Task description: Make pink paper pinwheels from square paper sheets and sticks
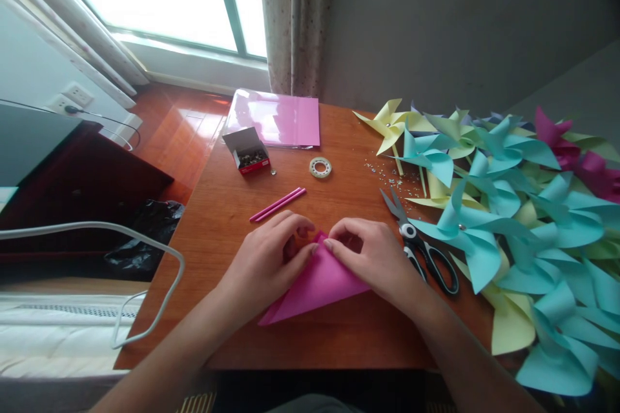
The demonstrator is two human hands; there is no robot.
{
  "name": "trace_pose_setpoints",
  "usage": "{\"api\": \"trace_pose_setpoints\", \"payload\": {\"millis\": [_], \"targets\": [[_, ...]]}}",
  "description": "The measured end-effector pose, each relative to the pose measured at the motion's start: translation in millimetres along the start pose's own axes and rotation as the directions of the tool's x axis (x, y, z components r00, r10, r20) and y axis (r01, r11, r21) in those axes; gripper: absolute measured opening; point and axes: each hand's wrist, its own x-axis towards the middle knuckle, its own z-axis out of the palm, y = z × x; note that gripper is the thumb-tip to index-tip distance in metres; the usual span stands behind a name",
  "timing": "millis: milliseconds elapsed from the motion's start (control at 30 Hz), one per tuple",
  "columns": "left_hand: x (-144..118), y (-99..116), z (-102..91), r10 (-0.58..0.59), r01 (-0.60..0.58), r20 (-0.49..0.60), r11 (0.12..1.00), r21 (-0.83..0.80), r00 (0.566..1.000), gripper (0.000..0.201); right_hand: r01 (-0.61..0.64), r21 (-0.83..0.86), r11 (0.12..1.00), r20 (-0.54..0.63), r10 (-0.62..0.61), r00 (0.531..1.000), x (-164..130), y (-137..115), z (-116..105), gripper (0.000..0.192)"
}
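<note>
A sheet of pink paper [317,287], folded into a triangle, lies near the table's front edge with its point facing away from me. My left hand [274,258] pinches it near the top corner, thumb on the paper and fingers curled. At the same corner, my right hand [371,255] has thumb and forefinger closed on the paper. The two thumbs almost meet there. Black-and-white scissors [411,232] lie partly opened just right of my right hand. Two pink sticks [278,204] rest beyond my left hand.
A small box of brass-coloured pins [252,160], a tape roll [320,168] and pink paper in a clear sleeve [285,119] lie farther back on the wooden table [208,232]. Several paper pinwheels [465,226] crowd the right side. A white cable [165,245] loops at the left edge.
</note>
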Motion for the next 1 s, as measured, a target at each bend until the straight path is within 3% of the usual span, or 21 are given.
{"api": "trace_pose_setpoints", "payload": {"millis": [100,333,533,1000], "targets": [[0.3,1.1,-1.7,-0.035,0.034,0.0,0.996,-0.079,0.999,0.018,-0.003,0.072,0.997,-0.002,0.003,1.0,-5.2,-2.5,-3.1,0.01],[1.1,2.0,-1.8,-0.126,0.169,0.147,0.927,-0.335,0.981,0.018,-0.024,0.15,0.988,-0.015,0.027,1.0,-12.6,-7.0,-4.0,0.01],[1.7,3.0,-1.0,-0.136,0.184,0.164,0.924,-0.335,0.977,0.018,-0.061,0.203,0.977,-0.027,0.068,0.997,-14.0,-3.5,-0.1,0.001],[1.7,7.2,-2.0,-0.094,0.144,0.182,0.948,-0.283,0.979,0.016,-0.014,0.174,0.985,0.022,0.01,1.0,-11.9,-0.3,-2.3,0.008]]}}
